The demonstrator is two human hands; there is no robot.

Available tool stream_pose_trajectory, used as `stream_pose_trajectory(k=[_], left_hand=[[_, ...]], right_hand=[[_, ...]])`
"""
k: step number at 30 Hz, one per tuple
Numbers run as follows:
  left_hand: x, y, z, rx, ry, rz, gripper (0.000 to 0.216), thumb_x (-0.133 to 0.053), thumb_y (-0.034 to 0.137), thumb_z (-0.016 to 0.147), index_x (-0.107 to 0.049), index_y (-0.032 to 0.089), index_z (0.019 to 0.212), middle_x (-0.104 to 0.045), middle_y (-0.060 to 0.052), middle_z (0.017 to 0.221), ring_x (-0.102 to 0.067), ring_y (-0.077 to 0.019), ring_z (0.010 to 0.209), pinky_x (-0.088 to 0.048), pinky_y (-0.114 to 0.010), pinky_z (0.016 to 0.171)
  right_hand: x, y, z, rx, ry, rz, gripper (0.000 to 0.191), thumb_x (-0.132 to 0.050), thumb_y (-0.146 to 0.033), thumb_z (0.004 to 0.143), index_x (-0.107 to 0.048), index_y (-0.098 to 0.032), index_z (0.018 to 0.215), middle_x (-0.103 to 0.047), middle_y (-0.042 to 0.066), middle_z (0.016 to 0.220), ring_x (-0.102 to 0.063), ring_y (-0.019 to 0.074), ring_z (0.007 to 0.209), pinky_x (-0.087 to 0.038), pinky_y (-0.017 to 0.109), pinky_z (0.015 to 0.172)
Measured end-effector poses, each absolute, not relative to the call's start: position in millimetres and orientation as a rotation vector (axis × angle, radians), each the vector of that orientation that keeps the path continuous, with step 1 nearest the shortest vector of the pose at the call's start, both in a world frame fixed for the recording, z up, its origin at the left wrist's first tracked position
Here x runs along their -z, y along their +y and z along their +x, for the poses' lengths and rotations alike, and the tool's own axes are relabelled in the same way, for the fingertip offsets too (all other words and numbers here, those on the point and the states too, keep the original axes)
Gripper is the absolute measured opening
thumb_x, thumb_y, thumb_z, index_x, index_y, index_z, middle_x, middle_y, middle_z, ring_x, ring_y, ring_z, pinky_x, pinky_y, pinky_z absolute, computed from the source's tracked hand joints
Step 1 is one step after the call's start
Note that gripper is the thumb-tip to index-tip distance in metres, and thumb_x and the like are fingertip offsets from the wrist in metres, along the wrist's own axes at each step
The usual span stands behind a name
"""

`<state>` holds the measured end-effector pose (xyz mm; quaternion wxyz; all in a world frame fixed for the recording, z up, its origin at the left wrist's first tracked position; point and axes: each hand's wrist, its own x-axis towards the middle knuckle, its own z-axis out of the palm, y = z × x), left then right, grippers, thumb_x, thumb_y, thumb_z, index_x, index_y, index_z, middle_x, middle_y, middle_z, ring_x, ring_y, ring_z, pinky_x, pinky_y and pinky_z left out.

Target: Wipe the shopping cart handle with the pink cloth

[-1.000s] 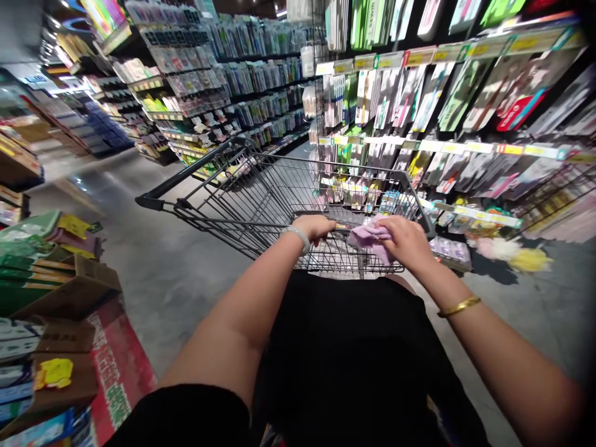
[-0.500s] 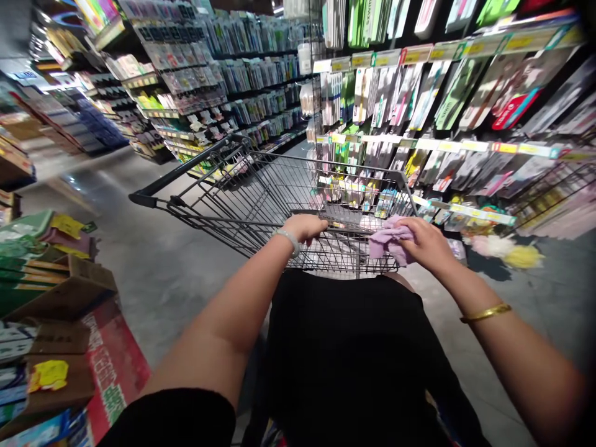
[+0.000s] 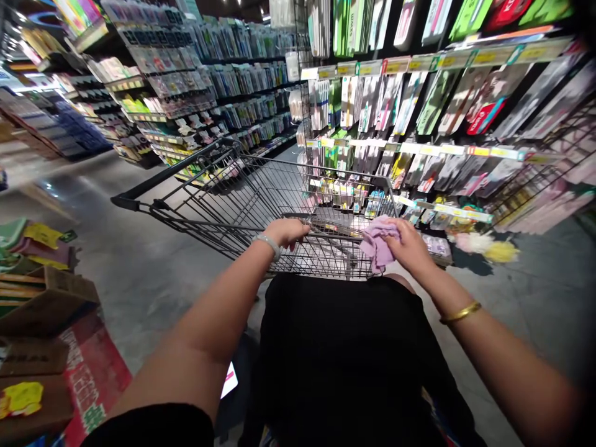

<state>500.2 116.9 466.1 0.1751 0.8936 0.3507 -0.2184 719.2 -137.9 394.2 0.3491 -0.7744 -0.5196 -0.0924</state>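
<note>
A dark wire shopping cart point(image 3: 195, 225) stands sideways before me, its handle toward the left. My left hand point(image 3: 286, 233), with a pale bangle at the wrist, is closed over the cart's near upper rim. Bunched in my right hand point(image 3: 410, 245) is a light purple cloth point(image 3: 378, 241), pressed against the cart's rim near its right end. The right fingers are closed around the cloth, and a gold bangle circles that wrist. Part of the cart's near side is hidden behind my hands and the cloth.
Packaged goods hang on a shelf rack point(image 3: 419, 105) beyond the cart. Another product shelf point(image 3: 242, 81) runs along the back left. Cardboard boxes point(image 3: 46, 304) and a red printed sheet point(image 3: 88, 372) lie at the lower left. Fluffy balls point(image 3: 500, 251) hang low at the right.
The whole view has shifted, so the cart and both hands appear farther left. The purple cloth has changed its folds and hangs lower beside the rim. The left hand keeps its place on the rim.
</note>
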Motion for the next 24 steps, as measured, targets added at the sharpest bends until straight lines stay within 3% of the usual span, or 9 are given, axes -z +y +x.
stream_pose_trajectory(k=[5, 13, 19, 24], left_hand=[[-467.6, 107.3, 494.7, 0.334, 0.949, 2.894, 0.059, -0.022, 0.043, 0.096, -0.072, 0.017, 0.080, -0.074, -0.011, 0.083, -0.067, -0.0226, 0.081, -0.044, -0.028, 0.072], [-469.3, 40.6, 519.3, -0.113, 0.565, 3.051, 0.060, -0.021, 0.056, 0.101, -0.070, 0.020, 0.104, -0.071, -0.011, 0.105, -0.062, -0.0241, 0.101, -0.041, -0.032, 0.088], [-447.0, 14.1, 545.1, -0.072, 0.717, 3.031, 0.072, -0.019, 0.062, 0.099, -0.074, 0.015, 0.093, -0.073, -0.014, 0.091, -0.066, -0.0254, 0.089, -0.043, -0.033, 0.079], [-441.8, 22.6, 548.0, -0.098, 0.694, 3.007, 0.071, -0.017, 0.056, 0.101, -0.075, 0.016, 0.092, -0.072, -0.014, 0.092, -0.066, -0.0266, 0.093, -0.042, -0.032, 0.079]], right_hand=[[-372.7, -135.1, 679.2, 0.518, -1.626, -1.941, 0.031, -0.052, -0.016, 0.086, -0.067, -0.028, 0.111, -0.056, 0.008, 0.132, -0.045, 0.0291, 0.129, -0.033, 0.058, 0.113], [-342.2, -141.5, 666.3, 0.571, -1.692, -1.958, 0.031, -0.053, -0.018, 0.091, -0.071, -0.038, 0.107, -0.066, 0.001, 0.124, -0.050, 0.0257, 0.128, -0.039, 0.053, 0.110], [-325.5, -148.2, 663.6, 0.367, -1.940, -2.010, 0.036, -0.047, -0.018, 0.095, -0.066, -0.038, 0.117, -0.065, -0.004, 0.129, -0.053, 0.0225, 0.124, -0.045, 0.047, 0.103], [-359.5, -124.5, 650.4, 0.205, -1.932, -1.975, 0.037, -0.037, -0.028, 0.100, -0.065, -0.041, 0.120, -0.058, -0.008, 0.139, -0.043, 0.0250, 0.136, -0.029, 0.050, 0.116]])
